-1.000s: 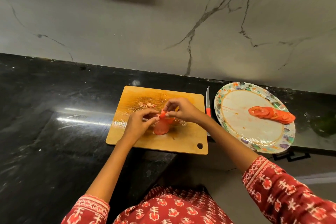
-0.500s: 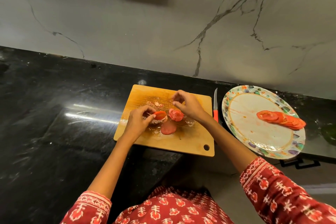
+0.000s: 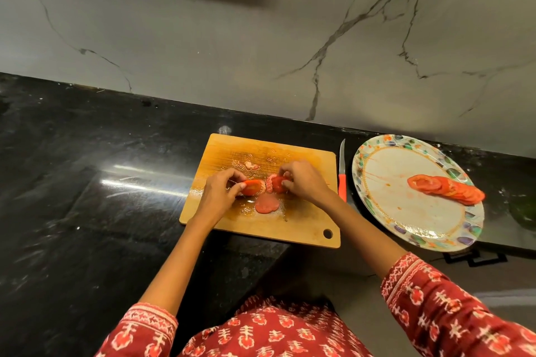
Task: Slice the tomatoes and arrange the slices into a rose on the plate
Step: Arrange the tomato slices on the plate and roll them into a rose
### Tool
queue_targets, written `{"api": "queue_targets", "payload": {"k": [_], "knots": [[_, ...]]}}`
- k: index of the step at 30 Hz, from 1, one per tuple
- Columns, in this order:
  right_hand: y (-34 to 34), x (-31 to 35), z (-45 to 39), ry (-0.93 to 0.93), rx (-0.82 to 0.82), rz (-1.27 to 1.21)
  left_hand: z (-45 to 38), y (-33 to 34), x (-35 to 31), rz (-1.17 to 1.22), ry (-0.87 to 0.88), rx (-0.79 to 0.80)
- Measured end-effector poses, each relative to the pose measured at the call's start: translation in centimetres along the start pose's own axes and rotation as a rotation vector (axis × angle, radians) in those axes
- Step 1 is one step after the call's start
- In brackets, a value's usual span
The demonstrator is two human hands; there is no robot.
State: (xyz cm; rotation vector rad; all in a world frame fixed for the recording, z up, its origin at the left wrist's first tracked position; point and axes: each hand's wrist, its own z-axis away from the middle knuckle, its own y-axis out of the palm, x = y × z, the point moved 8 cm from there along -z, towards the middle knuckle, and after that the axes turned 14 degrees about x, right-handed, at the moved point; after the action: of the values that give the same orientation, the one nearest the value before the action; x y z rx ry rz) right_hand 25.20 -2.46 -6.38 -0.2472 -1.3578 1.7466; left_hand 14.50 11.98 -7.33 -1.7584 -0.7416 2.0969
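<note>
Standing over a black polished stone counter, the person works at a rectangular wooden cutting board wet with juice and seeds. Her left hand has its fingertips closed on a round red tomato slice, held at its left edge just above the board. Next to it, her right hand pinches a second red tomato piece between thumb and fingers, the two pieces nearly touching. Below them a pale pink slice lies flat on the board. To the right of the board, a small knife with a red handle lies on the counter, blade pointing toward the wall. Further right sits a round white plate with a coloured leaf-pattern rim, holding a row of overlapping red tomato slices on its right half.
</note>
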Motion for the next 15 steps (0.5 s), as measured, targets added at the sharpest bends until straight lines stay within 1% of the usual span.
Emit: {"api": "queue_targets", "payload": {"k": [4, 8, 11, 15], "knots": [[-1.0, -0.4, 0.3, -0.029, -0.049, -0.046, 0.1, -0.2, -0.2, -0.013, 0.000, -0.015], [-2.5, -1.8, 0.7, -0.045, -0.067, -0.276, 0.0, -0.5, -0.9, -0.017, 0.028, -0.033], [-3.2, -3.0, 1.4, -0.065, -0.077, -0.477, -0.4, -0.1, -1.8, -0.006, 0.053, -0.017], [-3.7, -4.5, 2.7, -0.071, -0.083, -0.574, -1.4, 1.1, -3.3, -0.001, 0.062, 0.032]]}}
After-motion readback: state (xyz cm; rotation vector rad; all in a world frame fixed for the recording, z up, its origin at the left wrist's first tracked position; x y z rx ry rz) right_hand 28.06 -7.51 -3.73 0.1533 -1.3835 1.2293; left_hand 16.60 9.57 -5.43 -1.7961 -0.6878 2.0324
